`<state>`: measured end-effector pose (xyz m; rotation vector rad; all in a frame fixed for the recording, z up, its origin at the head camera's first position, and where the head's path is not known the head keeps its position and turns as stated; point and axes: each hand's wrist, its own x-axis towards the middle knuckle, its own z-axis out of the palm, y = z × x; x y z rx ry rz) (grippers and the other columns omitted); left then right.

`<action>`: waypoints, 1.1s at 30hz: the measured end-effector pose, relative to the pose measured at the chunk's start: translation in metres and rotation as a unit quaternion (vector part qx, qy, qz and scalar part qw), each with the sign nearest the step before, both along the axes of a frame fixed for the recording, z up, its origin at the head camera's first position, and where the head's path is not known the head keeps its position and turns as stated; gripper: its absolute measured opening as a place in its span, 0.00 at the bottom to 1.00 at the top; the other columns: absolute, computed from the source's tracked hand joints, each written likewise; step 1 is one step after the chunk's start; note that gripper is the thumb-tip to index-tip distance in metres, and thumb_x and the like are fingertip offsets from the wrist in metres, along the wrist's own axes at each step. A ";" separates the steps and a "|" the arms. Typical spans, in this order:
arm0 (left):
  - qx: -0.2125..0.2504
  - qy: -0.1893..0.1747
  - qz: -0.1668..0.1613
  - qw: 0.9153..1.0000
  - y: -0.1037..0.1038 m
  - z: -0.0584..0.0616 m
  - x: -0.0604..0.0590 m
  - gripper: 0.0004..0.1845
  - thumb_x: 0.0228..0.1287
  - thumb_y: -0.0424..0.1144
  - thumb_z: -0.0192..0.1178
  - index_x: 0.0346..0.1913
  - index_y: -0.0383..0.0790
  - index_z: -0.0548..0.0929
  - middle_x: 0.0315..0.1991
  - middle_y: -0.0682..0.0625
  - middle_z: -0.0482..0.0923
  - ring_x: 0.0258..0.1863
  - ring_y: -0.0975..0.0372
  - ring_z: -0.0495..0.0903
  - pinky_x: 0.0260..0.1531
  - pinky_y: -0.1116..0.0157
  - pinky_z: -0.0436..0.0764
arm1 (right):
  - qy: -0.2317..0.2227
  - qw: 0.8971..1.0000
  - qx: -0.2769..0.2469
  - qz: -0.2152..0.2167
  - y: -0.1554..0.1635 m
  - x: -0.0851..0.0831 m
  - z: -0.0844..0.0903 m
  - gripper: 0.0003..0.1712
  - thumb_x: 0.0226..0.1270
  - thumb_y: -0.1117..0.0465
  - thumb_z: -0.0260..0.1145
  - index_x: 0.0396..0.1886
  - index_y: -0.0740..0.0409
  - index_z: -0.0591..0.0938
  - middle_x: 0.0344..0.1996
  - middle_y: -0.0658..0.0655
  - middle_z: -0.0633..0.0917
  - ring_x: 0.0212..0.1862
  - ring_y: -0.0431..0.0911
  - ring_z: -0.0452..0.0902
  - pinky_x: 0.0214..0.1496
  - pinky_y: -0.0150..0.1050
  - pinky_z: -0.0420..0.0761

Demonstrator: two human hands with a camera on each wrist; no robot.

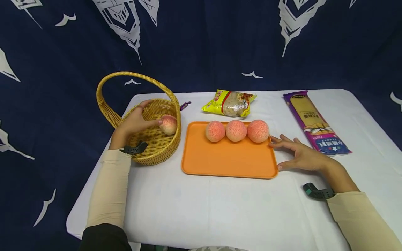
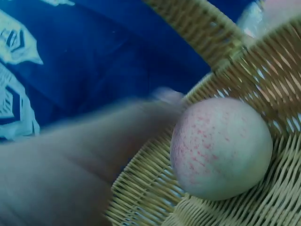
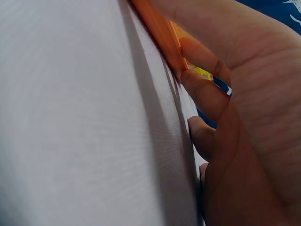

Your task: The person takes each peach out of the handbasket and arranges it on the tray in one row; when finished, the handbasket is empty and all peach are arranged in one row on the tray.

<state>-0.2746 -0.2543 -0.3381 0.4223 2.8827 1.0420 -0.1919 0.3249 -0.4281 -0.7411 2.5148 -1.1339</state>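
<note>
My left hand (image 1: 136, 122) reaches over the left side of a wicker basket (image 1: 155, 148), with its thumb spread toward a pale pink peach (image 1: 168, 124) inside. The thumb tip is right at the peach's left side, and the other fingers point toward the back rim. In the left wrist view the same peach (image 2: 221, 148) fills the space in front of the hand. My right hand (image 1: 301, 157) rests at the right edge of an orange tray (image 1: 226, 160), fingers spread, fingertips and thumb touching that edge. Three peaches (image 1: 236, 130) sit in a row along the tray's back.
Behind the tray lies a yellow food packet (image 1: 230, 103). A purple pasta bag (image 1: 315, 123) lies at the back right, beyond my right hand. One small purple wrapped candy (image 1: 185, 105) is beside the basket, whose tall handle (image 1: 135, 74) arches above it. White cloth (image 1: 220, 209) covers the table.
</note>
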 end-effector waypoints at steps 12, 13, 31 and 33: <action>-0.076 -0.060 -0.064 0.993 0.015 0.000 -0.016 0.49 0.58 0.53 0.74 0.77 0.41 0.61 0.71 0.31 0.64 0.69 0.41 0.65 0.67 0.44 0.64 | 0.001 1.000 -0.008 -0.004 0.000 0.004 0.004 0.37 0.56 0.56 0.80 0.66 0.49 0.78 0.77 0.61 0.61 0.78 0.66 0.35 0.71 0.65 0.22; -0.077 -0.066 -0.064 0.993 0.016 0.000 -0.017 0.48 0.58 0.52 0.74 0.77 0.41 0.61 0.71 0.31 0.64 0.68 0.41 0.66 0.66 0.45 0.65 | 0.001 1.000 -0.008 -0.005 -0.001 0.004 0.004 0.36 0.56 0.56 0.80 0.65 0.49 0.79 0.77 0.61 0.61 0.78 0.66 0.35 0.71 0.64 0.22; -0.115 -0.090 -0.078 0.986 0.026 -0.010 -0.021 0.41 0.55 0.50 0.77 0.68 0.40 0.70 0.60 0.36 0.74 0.51 0.49 0.77 0.53 0.52 0.77 | -0.006 1.000 -0.003 -0.006 -0.002 0.002 0.001 0.36 0.56 0.54 0.80 0.65 0.48 0.78 0.77 0.61 0.60 0.78 0.66 0.34 0.70 0.64 0.21; -0.117 -0.082 -0.075 0.987 0.027 -0.010 -0.021 0.39 0.54 0.50 0.76 0.65 0.40 0.71 0.58 0.37 0.75 0.50 0.49 0.77 0.52 0.53 0.77 | -0.005 1.000 -0.003 -0.006 -0.001 0.002 0.001 0.36 0.56 0.54 0.80 0.65 0.48 0.78 0.77 0.61 0.60 0.78 0.66 0.34 0.71 0.64 0.21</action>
